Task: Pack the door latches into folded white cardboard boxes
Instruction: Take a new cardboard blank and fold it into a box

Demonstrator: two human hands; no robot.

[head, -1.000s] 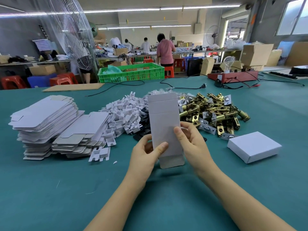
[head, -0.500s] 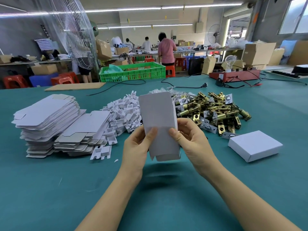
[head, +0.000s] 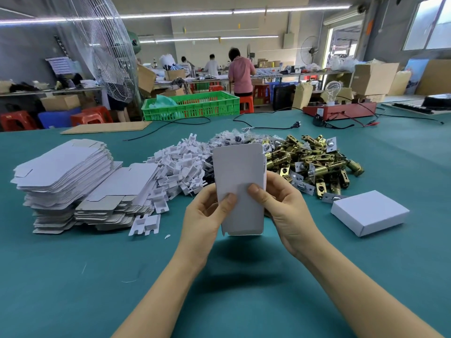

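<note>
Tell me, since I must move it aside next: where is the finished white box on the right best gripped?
Take the closed white box across its two long side walls, coming from above. It lies flat on the green table, apart from the latch pile, with free space on its sides, so a top-down pinch grip probably fits.

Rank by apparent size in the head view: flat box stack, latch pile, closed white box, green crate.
1. flat box stack
2. latch pile
3. green crate, far away, so really bigger
4. closed white box
</note>
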